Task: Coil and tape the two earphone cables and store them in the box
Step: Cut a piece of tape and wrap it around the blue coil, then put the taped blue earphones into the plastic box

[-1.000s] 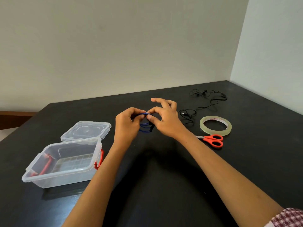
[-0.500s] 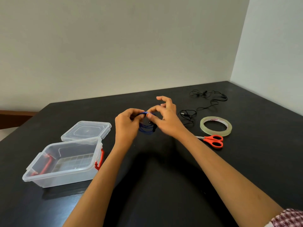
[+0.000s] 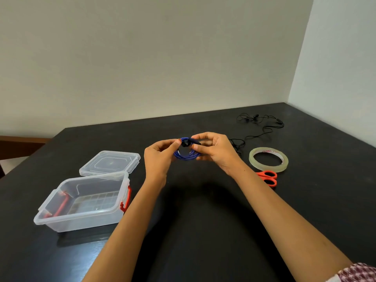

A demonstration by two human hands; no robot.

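Nearest, at the lower right edge, a patterned sleeve (image 3: 360, 273) ends our right forearm, and both bare forearms reach forward over the black table (image 3: 203, 231). To our left the clear box (image 3: 85, 218) stands open with a red latch at each short end. Its lid (image 3: 109, 163) lies flat just behind it.

Off to the right, orange-handled scissors (image 3: 268, 178) lie partly hidden by our right wrist, with the tape roll (image 3: 268, 169) lying flat just beyond them.

Further out, in the middle, we hold the blue earphone cable (image 3: 186, 156) above the table as a small coil. Its loop faces us and its wider span runs left to right between the hands. Our left hand (image 3: 158, 157) pinches the coil's left side with thumb and curled fingers. Our right hand (image 3: 217, 153) curls round its right side, thumb in front. A dark part sits at the top of the coil; we cannot tell whether it is a bud or a plug.

Farthest, the black earphone cable (image 3: 262, 129) sprawls uncoiled, trailing from beside our right hand toward the far right corner.
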